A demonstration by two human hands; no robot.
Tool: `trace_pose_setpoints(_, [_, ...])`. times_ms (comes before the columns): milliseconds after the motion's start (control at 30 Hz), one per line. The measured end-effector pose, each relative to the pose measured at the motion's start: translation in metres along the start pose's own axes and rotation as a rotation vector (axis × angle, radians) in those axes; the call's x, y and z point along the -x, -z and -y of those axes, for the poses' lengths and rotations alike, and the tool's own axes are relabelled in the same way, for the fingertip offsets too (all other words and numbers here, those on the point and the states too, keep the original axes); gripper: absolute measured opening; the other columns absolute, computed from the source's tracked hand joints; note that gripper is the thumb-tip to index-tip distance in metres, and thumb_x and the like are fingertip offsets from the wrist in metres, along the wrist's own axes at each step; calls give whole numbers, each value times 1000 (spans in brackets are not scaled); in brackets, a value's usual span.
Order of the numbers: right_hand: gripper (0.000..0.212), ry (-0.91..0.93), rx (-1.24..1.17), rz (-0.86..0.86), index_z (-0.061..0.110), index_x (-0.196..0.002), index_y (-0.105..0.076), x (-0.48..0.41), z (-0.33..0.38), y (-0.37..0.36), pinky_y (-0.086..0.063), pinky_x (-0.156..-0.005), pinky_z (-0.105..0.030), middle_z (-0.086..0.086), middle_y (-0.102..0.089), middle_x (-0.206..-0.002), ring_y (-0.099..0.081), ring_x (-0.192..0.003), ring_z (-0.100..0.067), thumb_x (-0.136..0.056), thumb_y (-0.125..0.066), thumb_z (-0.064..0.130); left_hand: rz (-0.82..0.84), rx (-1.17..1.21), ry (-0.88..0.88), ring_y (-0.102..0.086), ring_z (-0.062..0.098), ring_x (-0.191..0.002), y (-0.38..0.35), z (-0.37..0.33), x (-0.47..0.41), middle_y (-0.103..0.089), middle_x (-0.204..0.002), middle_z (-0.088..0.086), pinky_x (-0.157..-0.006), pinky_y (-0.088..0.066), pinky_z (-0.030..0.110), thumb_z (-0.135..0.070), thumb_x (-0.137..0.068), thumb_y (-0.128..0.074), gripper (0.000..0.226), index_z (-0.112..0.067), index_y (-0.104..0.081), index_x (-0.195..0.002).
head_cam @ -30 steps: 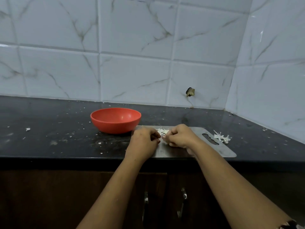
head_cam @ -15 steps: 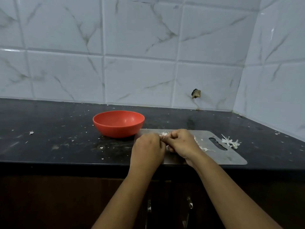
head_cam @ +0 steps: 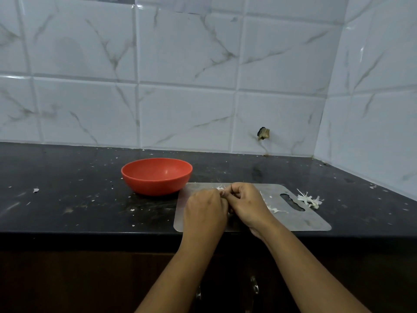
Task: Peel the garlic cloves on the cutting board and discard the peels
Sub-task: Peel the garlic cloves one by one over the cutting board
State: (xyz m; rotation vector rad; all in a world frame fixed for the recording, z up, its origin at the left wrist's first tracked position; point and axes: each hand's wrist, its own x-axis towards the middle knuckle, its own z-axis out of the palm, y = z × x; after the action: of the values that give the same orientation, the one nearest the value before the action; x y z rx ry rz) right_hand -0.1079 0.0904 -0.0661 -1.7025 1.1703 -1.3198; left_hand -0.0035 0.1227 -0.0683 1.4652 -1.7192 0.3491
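Note:
A steel cutting board point(head_cam: 291, 220) lies at the counter's front edge. Over its left half my left hand point(head_cam: 204, 211) and my right hand point(head_cam: 244, 203) meet with curled fingers, pinching something small between them; the garlic clove itself is hidden by the fingers. A bit of white peel point(head_cam: 219, 188) shows just behind the knuckles. More peel scraps point(head_cam: 274, 209) lie on the board right of my right hand. A pile of peels point(head_cam: 309, 199) sits on the counter off the board's right end.
A red bowl point(head_cam: 156, 176) stands on the black counter point(head_cam: 67, 199) just left of the board's far corner. White crumbs dot the counter. Tiled walls close the back and right side. Cabinet doors are below the counter edge.
Both hands stay together over the board; the fingers have shifted slightly against each other. The view has tilted a little, so the scene sits lower and further right.

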Motion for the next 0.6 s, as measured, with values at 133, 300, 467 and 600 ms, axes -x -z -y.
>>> trace_pose_setpoints(133, [22, 37, 48, -16, 6, -74, -67, 1, 1, 0, -47, -60, -34, -20, -67, -72, -57, -61, -17, -93, -62, 16, 15, 85, 84, -58, 23, -73, 6, -4, -1, -65, -77, 10, -63, -30, 30, -18, -90, -55, 21, -6, -62, -74])
trace_pose_setpoints(300, [20, 59, 85, -27, 8, -78, -66, 7, 5, 1, -44, -56, -18, -2, -64, -67, -54, -56, -2, -95, -57, 13, 34, 360, 315, -61, 22, -71, 6, 3, -7, -66, -69, 7, -63, -40, 31, -26, -91, -55, 33, -5, -65, -68])
trace_pose_setpoints(467, [19, -17, -59, -43, 6, -84, -71, 5, 7, 1, -47, -56, -18, -2, -63, -67, -54, -55, -2, -95, -58, 14, 165, 565, 390, -66, 20, -68, 7, 13, -16, -70, -66, 3, -72, -55, 37, -29, -87, -61, 27, -15, -73, -66])
trace_pose_setpoints(600, [18, -99, -239, -8, 7, -86, -73, 4, 10, 6, -49, -55, -16, -1, -64, -65, -53, -56, -5, -95, -57, 9, 212, 672, 465, -68, 18, -66, 11, 17, -19, -70, -63, -1, -72, -59, 41, -24, -81, -64, 23, -21, -70, -59])
